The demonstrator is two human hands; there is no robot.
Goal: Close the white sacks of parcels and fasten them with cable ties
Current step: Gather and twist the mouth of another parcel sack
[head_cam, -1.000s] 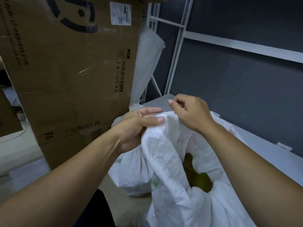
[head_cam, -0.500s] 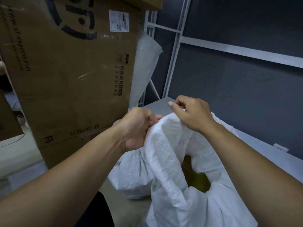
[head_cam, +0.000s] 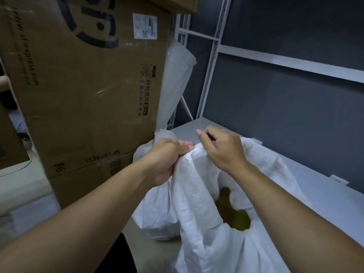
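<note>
The white sack [head_cam: 197, 203] stands low in the middle of the view, in front of the person. It is made from woven plastic with a fine grainy texture, and it has many soft folds. The left hand [head_cam: 167, 160] has its fingers curled tight round a gathered bunch of the sack's upper edge. The right hand [head_cam: 222, 152] is just beside it and pinches the same edge from above with bent fingers; the two hands almost touch. Below the right wrist the mouth of the sack is partly open as a round hole, and something yellow-green [head_cam: 238, 219] shows inside.

A second white bag [head_cam: 157, 213], smoother and crumpled, sits behind the left wrist. At the left stands a big brown cardboard box [head_cam: 88, 85], glossy with clear tape and carrying a white label [head_cam: 145, 26]. At the right is a flat grey shelf [head_cam: 325, 194] on a white metal frame [head_cam: 212, 56].
</note>
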